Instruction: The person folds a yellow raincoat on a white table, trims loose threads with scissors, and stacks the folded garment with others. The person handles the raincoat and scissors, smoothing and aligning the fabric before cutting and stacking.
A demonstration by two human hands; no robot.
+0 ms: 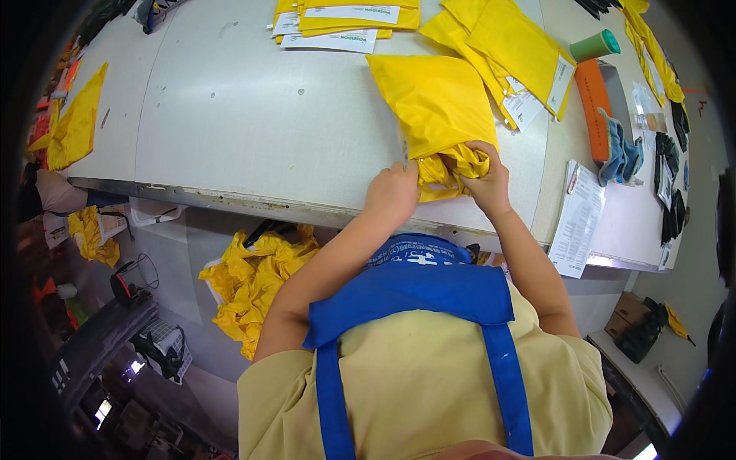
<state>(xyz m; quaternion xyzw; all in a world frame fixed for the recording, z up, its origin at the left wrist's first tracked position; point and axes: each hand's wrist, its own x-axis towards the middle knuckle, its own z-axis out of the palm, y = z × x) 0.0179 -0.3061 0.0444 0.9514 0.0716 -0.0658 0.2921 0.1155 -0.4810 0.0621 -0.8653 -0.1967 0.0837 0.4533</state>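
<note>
A flat yellow fabric bag (437,100) lies on the table near its front edge, its open end toward me. Crumpled yellow cloth (460,162) bulges from that end. My right hand (491,180) is closed round the cloth at the opening's right side, thumb and fingers curled over it. On the opposite side, my left hand (393,193) pinches the bag's left edge with bent fingers. The bag and my knuckles partly hide the left fingertips. How far the cloth reaches inside the bag cannot be seen.
Labelled yellow packs (349,17) are stacked at the far side, with more packs (521,50) fanned out behind the bag. At right are a green cup (595,46), an orange box (594,92), blue cloth (619,153) and printed sheets (576,218). Crumpled yellow fabric (261,280) fills a bin below the table.
</note>
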